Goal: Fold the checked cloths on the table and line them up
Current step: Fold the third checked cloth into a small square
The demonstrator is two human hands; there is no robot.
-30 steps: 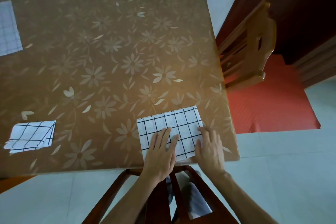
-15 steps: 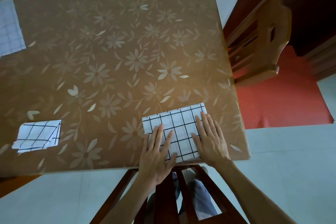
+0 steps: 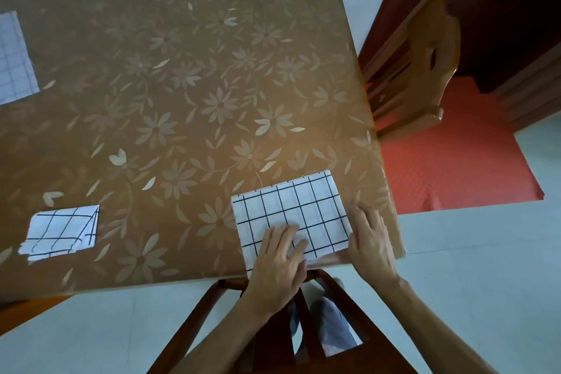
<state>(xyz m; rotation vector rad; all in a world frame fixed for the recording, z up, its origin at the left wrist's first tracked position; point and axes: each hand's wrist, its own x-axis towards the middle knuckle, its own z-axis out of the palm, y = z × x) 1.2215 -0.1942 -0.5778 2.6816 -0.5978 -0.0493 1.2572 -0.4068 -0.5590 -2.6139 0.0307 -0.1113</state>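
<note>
A white cloth with black checks (image 3: 291,212) lies folded into a rectangle at the table's near right corner. My left hand (image 3: 280,258) rests flat on its near part, fingers together. At the cloth's right edge, my right hand (image 3: 368,240) has its fingertips on the hem; whether it pinches the cloth I cannot tell. A smaller folded checked cloth (image 3: 62,231) sits near the front left. A third, paler checked cloth (image 3: 13,61) lies flat at the far left, cut off by the frame edge.
The table (image 3: 182,85) has a brown flowered cover. A dark wooden chair (image 3: 273,340) stands under me at the near edge. A lighter wooden chair (image 3: 416,64) stands right of the table on a red mat (image 3: 455,170).
My right hand slid from on top of the cloth to its right edge. My left hand drew back toward the near edge. The camera view shifted slightly.
</note>
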